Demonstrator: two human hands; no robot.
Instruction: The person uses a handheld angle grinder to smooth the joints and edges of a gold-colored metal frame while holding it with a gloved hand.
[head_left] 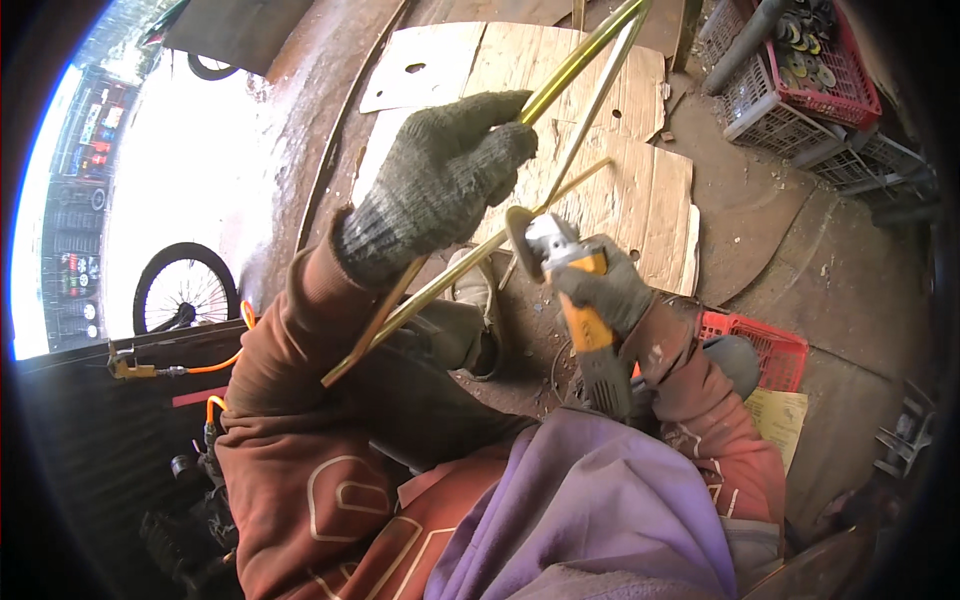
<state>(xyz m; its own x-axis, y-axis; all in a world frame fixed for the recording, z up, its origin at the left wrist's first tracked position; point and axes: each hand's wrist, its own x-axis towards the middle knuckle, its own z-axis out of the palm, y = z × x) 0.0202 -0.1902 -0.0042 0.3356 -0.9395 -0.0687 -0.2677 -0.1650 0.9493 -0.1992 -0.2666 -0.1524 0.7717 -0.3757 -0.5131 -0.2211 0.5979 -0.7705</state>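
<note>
My left hand point(435, 175), in a grey knitted glove, is closed around a brass-coloured metal frame point(582, 65) made of long thin bars. One bar leads up and away from the fist, and others cross below it toward my knee. My right hand point(618, 290), also gloved, grips a yellow and grey angle grinder point(587, 325) around its body. The grinder's round disc point(520, 243) is right beside the place where the bars meet. Whether disc and metal touch, I cannot tell.
Flattened cardboard point(640, 200) covers the floor ahead, near my shoe point(480, 310). Plastic crates point(765, 120) stand at the far right, one filled with discs. A red basket point(770, 350) sits right of my knee. An orange hose point(215, 367) and a bicycle wheel point(187, 290) are at left.
</note>
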